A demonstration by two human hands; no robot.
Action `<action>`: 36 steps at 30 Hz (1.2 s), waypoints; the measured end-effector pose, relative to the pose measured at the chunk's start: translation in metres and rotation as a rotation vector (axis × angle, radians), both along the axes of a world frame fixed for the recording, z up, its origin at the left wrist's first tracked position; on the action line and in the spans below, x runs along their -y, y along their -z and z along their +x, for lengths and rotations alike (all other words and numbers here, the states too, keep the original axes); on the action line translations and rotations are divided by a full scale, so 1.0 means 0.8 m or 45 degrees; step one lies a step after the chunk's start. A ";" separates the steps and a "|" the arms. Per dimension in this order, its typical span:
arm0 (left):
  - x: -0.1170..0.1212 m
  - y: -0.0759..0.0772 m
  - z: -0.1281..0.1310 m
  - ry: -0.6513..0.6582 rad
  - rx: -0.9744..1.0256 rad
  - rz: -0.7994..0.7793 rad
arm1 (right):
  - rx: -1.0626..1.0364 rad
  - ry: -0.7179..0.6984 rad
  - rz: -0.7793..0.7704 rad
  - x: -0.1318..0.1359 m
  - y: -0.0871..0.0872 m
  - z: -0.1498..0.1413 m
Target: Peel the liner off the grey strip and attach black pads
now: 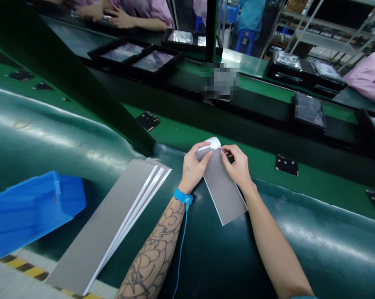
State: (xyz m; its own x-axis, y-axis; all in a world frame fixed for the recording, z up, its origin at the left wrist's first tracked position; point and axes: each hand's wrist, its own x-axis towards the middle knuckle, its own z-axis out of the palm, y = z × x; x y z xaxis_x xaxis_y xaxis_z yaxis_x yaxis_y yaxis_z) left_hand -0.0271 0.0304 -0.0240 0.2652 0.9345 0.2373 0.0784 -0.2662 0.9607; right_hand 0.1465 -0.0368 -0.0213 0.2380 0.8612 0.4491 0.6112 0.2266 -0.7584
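A long grey sheet with a white backing (225, 191) lies between my hands, and its upper end curls over in a white peeled flap (214, 143). My left hand (194, 165) grips the sheet's left edge near that end, with a blue wrist strap (182, 196) on the wrist. My right hand (236, 166) pinches the sheet's upper right part between fingertips and thumb. The sheet's lower end hangs free over the dark green belt. Several similar grey strips (106, 224) lie stacked to the left of my left forearm.
A blue plastic bin (32, 211) sits at the far left, and a blue cord (181, 253) runs down from the strap. Black trays (136, 58) holding panels line a green conveyor (262, 174) ahead, with small black pads on it. Co-workers' hands (119, 18) are at the top.
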 end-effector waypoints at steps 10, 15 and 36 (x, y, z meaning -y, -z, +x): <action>0.001 0.002 0.001 -0.032 -0.034 0.063 | 0.003 0.006 0.011 0.000 0.003 0.001; 0.004 0.003 0.002 -0.002 -0.078 0.123 | 0.001 0.050 0.007 0.000 0.008 0.001; 0.008 0.005 0.005 -0.019 -0.141 0.141 | -0.223 -0.005 -0.076 -0.007 0.021 0.008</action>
State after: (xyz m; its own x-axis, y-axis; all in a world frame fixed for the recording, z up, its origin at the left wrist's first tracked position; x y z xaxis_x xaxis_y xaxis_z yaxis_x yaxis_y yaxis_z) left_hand -0.0230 0.0241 -0.0284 0.2816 0.9083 0.3093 0.1873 -0.3682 0.9107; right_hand 0.1525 -0.0308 -0.0381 0.3048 0.8862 0.3490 0.4682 0.1798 -0.8652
